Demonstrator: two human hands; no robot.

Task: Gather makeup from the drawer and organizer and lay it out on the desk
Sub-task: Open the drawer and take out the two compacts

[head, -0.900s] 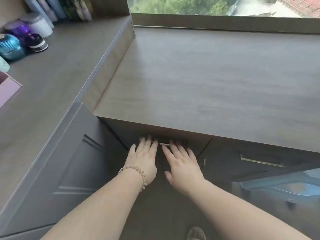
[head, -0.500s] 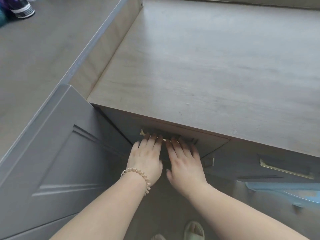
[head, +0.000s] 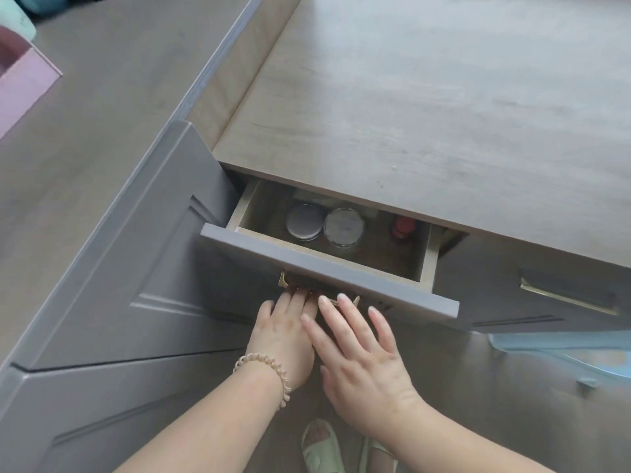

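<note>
Drawer (head: 327, 271) being drawn out by left hand (head: 285, 336) hooked under handle (head: 285, 280), exposing jars (head: 324, 223); right hand (head: 362, 363) spread, empty.

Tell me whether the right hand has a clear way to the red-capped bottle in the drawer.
Probably not yet: the drawer is only partly open, and the red-capped bottle sits half under the desk edge. The right hand lies below the drawer front.

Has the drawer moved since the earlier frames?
Yes. The drawer has slid out toward the person from under the desk edge, exposing jars inside.
</note>
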